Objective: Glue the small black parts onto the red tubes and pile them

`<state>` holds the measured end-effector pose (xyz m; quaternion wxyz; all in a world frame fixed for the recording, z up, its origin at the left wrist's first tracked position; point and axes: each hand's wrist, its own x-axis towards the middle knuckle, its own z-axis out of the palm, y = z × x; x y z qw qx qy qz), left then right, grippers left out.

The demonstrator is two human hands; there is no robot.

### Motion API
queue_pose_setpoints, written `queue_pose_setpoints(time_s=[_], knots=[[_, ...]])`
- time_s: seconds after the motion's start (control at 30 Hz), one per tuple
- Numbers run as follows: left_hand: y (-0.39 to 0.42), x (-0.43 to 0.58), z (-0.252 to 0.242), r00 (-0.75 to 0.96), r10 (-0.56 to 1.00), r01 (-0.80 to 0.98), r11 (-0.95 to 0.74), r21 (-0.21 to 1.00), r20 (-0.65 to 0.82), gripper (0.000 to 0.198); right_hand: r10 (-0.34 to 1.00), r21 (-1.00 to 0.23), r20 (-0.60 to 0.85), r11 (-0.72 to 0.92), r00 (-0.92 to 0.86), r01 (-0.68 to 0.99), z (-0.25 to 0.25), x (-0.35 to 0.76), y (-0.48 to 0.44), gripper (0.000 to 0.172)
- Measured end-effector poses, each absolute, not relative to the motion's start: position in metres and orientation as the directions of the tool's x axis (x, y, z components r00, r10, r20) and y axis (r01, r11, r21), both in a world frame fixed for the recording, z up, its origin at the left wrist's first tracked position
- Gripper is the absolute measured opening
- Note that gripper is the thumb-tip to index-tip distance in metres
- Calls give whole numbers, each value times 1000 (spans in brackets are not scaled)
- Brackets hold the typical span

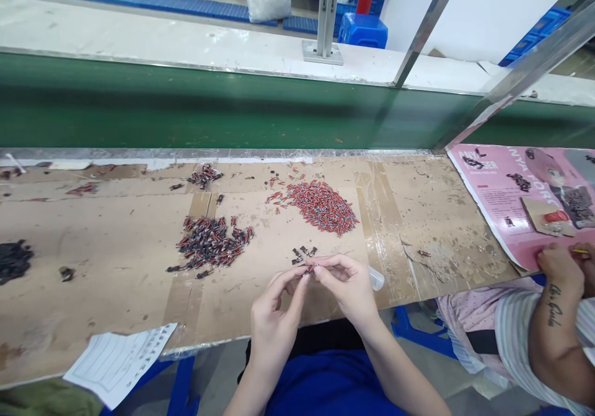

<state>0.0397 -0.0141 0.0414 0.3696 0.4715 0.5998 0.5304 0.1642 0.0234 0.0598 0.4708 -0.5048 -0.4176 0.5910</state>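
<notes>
My left hand (277, 307) and my right hand (348, 284) meet over the cardboard near the table's front edge. Both are closed, fingertips pinching a small black-and-red part (310, 269) between them; its finer details are too small to make out. Just beyond my fingers lie several small black pieces (303, 253) with shiny ends. Farther back is a big heap of small red pieces with metal tips (325, 206). To the left, a pile of joined black-and-red parts (211, 241) rests on the cardboard.
A clear plastic piece (376, 278) lies beside my right wrist. A black pile (13, 260) sits far left, and a paper sheet (119, 361) overhangs the front edge. Behind runs a green belt (195, 106). At right, a co-worker's arm (558, 317) reaches over a pink poster (493, 199).
</notes>
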Motion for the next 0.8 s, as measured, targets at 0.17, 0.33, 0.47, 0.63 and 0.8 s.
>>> queue_pose_setpoints(time_s=[0.17,0.33,0.47,0.63,0.8], knots=[[-15,37,41,-249,963,249,-43,967,107,20,972,-958,-233,-236,-40,-164,57,162,23,22],[-11,34,41,-202,966,255,-110,961,164,15,948,-930,-306,-317,-85,-187,55,165,27,18],[-7,32,37,-194,975,207,-71,976,112,16,913,-887,-383,-406,-138,-221,51,167,33,16],[-4,31,36,-208,977,53,49,997,-37,22,900,-879,-353,-413,-257,-239,45,173,41,16],[0,35,45,-205,964,-112,146,983,-167,28,934,-963,-178,-230,-309,-140,48,180,38,16]])
